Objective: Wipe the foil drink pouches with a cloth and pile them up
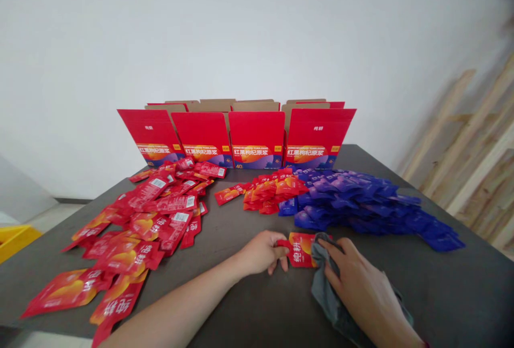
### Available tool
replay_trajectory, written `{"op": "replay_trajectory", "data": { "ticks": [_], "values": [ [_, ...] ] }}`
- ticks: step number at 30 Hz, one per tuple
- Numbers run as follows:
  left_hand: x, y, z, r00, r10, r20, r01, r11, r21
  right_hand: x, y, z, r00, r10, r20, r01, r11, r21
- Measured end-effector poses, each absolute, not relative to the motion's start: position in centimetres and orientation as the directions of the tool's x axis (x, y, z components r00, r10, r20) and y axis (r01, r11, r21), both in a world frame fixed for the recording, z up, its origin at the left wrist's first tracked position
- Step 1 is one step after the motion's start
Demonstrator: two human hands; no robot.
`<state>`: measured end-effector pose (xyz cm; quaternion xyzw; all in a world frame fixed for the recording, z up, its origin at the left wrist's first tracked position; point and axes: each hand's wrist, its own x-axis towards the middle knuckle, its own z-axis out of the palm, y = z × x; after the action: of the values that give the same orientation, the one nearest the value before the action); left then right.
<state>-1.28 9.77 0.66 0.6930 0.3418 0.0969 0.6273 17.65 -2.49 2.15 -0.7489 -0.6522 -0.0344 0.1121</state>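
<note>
A red and orange sachet (302, 250) lies near the front middle of the dark table. My left hand (265, 252) pinches its narrow left end between thumb and fingers. In my right hand (353, 273) is a bunched grey-blue cloth (327, 289), pressed against the sachet's right end and covering it. Left of my left forearm spreads a loose heap of red sachets (140, 225). Beyond my hands sits a neater pile of red sachets (271, 190), touching a long pile of dark blue sachets (353, 203) on the right.
Several open red cartons (257, 139) stand in a row at the back of the table (225, 305), flaps up, against the white wall. A yellow bin edge (18, 241) shows at the far left. Wooden slats (474, 139) lean at the right.
</note>
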Motion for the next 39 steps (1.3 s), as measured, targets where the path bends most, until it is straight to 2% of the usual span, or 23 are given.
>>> {"op": "replay_trajectory", "data": {
  "ticks": [4, 11, 15, 22, 25, 29, 33, 36, 39],
  "values": [
    [-1.4, 9.9, 0.6, 0.759, 0.587, -0.28, 0.352, -0.008, 0.936, 15.2, -1.8, 1.7, 0.053, 0.984, 0.171, 0.984, -0.023, -0.178],
    [-1.4, 10.0, 0.9, 0.732, 0.601, -0.321, 0.361, 0.058, 0.931, 18.7, -2.6, 0.5, 0.253, 0.952, 0.169, 0.962, -0.23, -0.146],
    [-1.2, 10.1, 0.5, 0.713, 0.632, -0.304, 0.32, 0.092, 0.943, 20.1, -3.1, 0.9, 0.278, 0.95, 0.144, 0.957, -0.262, -0.121],
    [-1.2, 10.2, -0.4, 0.72, 0.636, -0.277, 0.319, 0.052, 0.946, 16.4, -2.8, 1.8, 0.002, 0.999, 0.035, 0.972, 0.006, -0.235],
    [-1.3, 10.2, -0.3, 0.718, 0.638, -0.278, 0.333, 0.035, 0.942, 16.4, -2.8, 1.4, 0.045, 0.999, 0.017, 0.968, -0.039, -0.249],
    [-1.3, 10.3, -0.2, 0.716, 0.635, -0.29, 0.334, 0.054, 0.941, 19.3, -3.5, 0.8, 0.184, 0.983, -0.002, 0.948, -0.178, -0.263],
    [-1.2, 10.2, -0.1, 0.729, 0.621, -0.288, 0.315, 0.069, 0.946, 21.5, -3.6, 1.5, 0.283, 0.957, 0.062, 0.937, -0.262, -0.233],
    [-1.2, 10.2, -0.1, 0.744, 0.617, -0.255, 0.293, 0.042, 0.955, 20.1, -2.6, 2.9, 0.243, 0.961, 0.133, 0.948, -0.206, -0.241],
    [-1.3, 10.1, -0.1, 0.753, 0.615, -0.234, 0.291, 0.007, 0.957, 17.1, -1.0, 3.5, 0.094, 0.987, 0.13, 0.967, -0.059, -0.248]
  ]
}}
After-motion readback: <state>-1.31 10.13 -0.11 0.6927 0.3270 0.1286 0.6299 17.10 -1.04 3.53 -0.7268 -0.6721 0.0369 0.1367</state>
